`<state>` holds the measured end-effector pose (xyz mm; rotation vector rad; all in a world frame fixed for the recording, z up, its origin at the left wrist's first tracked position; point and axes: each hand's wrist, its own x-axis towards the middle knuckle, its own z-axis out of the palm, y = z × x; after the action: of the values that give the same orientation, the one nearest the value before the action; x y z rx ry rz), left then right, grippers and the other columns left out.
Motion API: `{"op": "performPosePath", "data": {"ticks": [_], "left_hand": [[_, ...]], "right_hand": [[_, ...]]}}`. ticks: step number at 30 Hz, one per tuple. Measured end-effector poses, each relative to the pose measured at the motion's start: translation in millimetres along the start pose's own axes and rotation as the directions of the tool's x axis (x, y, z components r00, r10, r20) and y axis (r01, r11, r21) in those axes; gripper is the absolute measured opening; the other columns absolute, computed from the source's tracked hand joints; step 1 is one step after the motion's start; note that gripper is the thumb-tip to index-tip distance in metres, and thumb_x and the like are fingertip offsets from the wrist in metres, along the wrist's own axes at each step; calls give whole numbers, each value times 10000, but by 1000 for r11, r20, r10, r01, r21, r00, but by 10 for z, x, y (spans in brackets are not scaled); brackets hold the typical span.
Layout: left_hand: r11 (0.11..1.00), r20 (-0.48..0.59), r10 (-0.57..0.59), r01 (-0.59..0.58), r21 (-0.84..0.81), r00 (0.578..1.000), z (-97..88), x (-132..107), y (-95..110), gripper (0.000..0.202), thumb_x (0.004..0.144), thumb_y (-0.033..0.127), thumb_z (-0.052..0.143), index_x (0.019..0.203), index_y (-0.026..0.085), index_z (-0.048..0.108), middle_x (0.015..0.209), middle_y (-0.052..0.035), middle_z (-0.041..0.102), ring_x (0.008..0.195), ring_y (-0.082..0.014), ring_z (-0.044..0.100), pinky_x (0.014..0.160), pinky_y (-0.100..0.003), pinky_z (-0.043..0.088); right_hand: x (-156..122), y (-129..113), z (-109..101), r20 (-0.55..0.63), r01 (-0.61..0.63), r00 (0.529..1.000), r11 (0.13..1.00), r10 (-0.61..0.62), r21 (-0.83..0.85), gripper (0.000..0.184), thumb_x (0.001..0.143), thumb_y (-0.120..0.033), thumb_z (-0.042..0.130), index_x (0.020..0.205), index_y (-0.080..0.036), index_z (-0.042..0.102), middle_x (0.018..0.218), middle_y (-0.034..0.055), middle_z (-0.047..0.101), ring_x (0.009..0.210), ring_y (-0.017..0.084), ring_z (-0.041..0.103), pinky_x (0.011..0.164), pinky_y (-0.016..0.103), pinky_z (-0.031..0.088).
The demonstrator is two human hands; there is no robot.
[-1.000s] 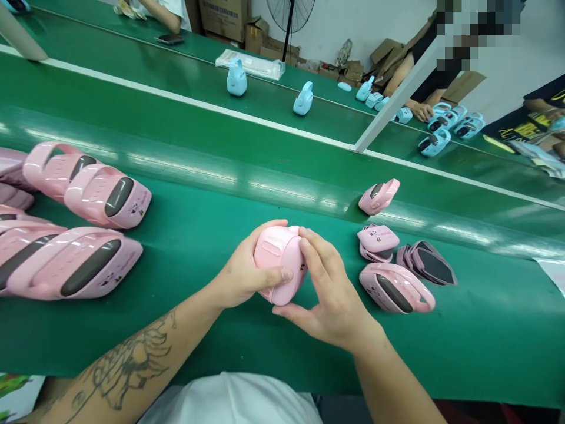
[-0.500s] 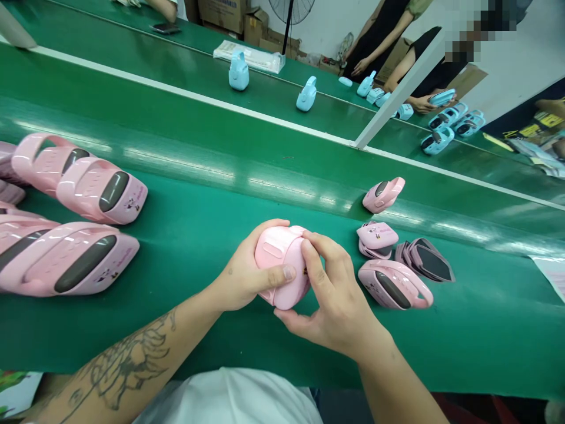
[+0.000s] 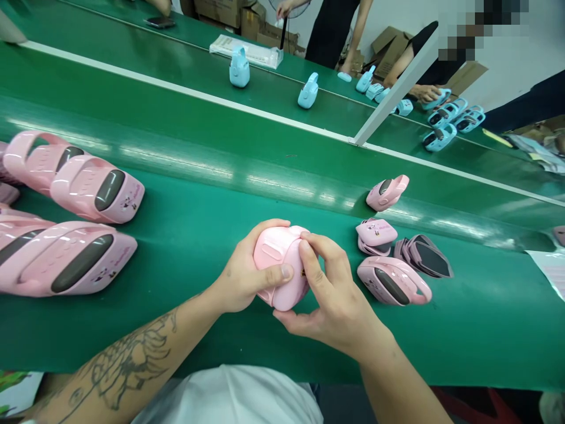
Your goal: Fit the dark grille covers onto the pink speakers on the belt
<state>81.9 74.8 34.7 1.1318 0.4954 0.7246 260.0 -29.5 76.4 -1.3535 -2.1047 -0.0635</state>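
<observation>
Between my two hands is a rounded pink plastic housing [image 3: 279,250], held above the green work surface. My left hand [image 3: 247,274] wraps its left side, with the thumb lying across the front. On the right side, my right hand [image 3: 331,288] grips the edge with fingertips above and thumb below. Just right of it lie a pink handled device [image 3: 392,281] with a dark window, a stack of pink printed panels [image 3: 377,235] and a stack of dark-faced panels [image 3: 424,256]. The housing's underside is hidden.
Several pink handled devices [image 3: 97,256] line the left side. Another pink device [image 3: 387,193] stands on the shiny green strip. A white post [image 3: 397,82] rises from a rail. Beyond it are blue devices [image 3: 239,68] and people at work. A paper sheet [image 3: 549,271] lies far right.
My hands keep nearly the same grip on the pink housing. The view has shifted slightly. In the background, a standing person has moved left and another person's hands have lowered a blue device.
</observation>
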Motion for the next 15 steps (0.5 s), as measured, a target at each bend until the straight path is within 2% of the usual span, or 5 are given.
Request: {"op": "performPosePath", "data": {"ticks": [7,10,15], "left_hand": [[1000,-12,-9,9,-3,1000,8,0,4,778,773,489,924,1436,242,602,1475,-143,676,1298,-382,671,1002,-460,587],[1000,-34,-25,25,-2,999,24,11,5,772,761,490,935,1414,229,617,1438,-142,692,1248,-357,690,957,-424,595],[997,-101,-75,75,-3,992,66,16,35,789,708,516,967,1352,204,634,1330,-133,726,1144,-324,709,895,-396,594]], "right_hand": [[-24,-2,10,17,-30,999,998,29,54,1038,924,-323,811,1737,-122,198,1553,266,457,1499,413,475,1190,652,530],[-59,4,7,58,-78,996,993,73,92,1077,937,-392,817,1756,-164,157,1594,264,422,1517,429,457,1184,679,530],[-82,0,1,119,-165,982,977,149,134,1096,937,-425,824,1762,-195,140,1605,252,397,1518,426,446,1186,682,528]]}}
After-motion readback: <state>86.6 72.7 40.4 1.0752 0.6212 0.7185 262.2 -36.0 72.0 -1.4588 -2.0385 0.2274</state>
